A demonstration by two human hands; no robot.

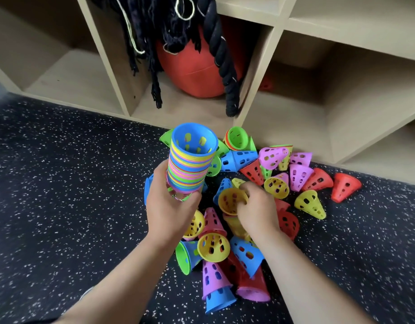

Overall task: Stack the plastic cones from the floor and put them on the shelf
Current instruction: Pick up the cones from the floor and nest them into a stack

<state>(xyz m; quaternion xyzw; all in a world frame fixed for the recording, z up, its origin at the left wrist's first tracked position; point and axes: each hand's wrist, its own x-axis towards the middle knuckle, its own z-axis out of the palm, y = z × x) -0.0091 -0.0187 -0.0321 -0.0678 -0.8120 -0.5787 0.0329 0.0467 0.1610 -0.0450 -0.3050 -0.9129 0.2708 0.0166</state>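
My left hand (169, 206) grips a tall stack of nested cones (191, 164), held wide end up with a blue cone on top. Just right of it, my right hand (255, 206) closes on a yellow cone (229, 198) in the pile, its open mouth facing me. Several loose perforated cones in red, yellow, pink, blue and green lie scattered on the speckled floor around both hands, such as a yellow one (213, 246) and a red one (344, 185). The wooden cubby shelf (281, 106) stands right behind the pile.
A red ball (194, 71) and a thick dark rope (222, 54) fill the middle cubby. The cubbies to the left (71, 83) and right (295, 118) show bare wood. Dark speckled floor (61, 183) spreads out left of the pile.
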